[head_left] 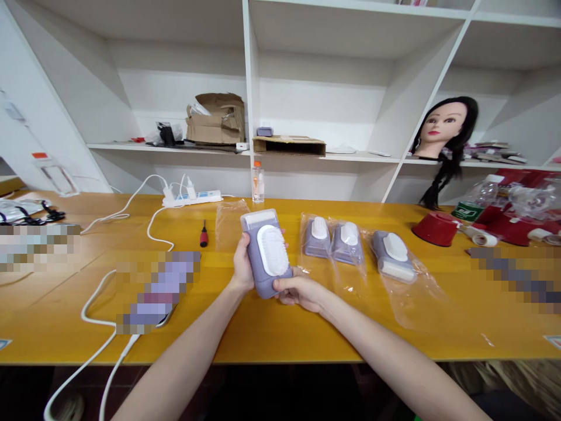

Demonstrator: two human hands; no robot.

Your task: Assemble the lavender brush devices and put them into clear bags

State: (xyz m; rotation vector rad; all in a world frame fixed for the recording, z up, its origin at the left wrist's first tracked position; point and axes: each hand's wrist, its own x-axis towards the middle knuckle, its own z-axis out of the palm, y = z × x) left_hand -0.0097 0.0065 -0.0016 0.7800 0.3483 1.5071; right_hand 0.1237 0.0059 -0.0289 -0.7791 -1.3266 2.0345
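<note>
Between my hands, above the table, is a purple-grey handheld device (263, 272) with a white oval pad that looks bristled or textured and a pale strip across its far end. My left hand (243, 263) is wrapped around its left side, with fingertips showing on the right edge. At the lower right corner, my right hand (300, 289) grips it, thumb on top and fingers beneath. Similar devices lie to the right: one (317, 238) and another (347, 242) side by side in clear plastic bags, and a third (394, 257) turned the other way on or in a clear bag.
A red-handled screwdriver (204, 234), a power strip (193, 199) with white cables and a blurred phone-like object (162, 292) lie left. An orange-capped bottle (258, 184) stands at the back. Right are a red base (435, 228), a plastic bottle (477, 199) and a mannequin head (445, 128).
</note>
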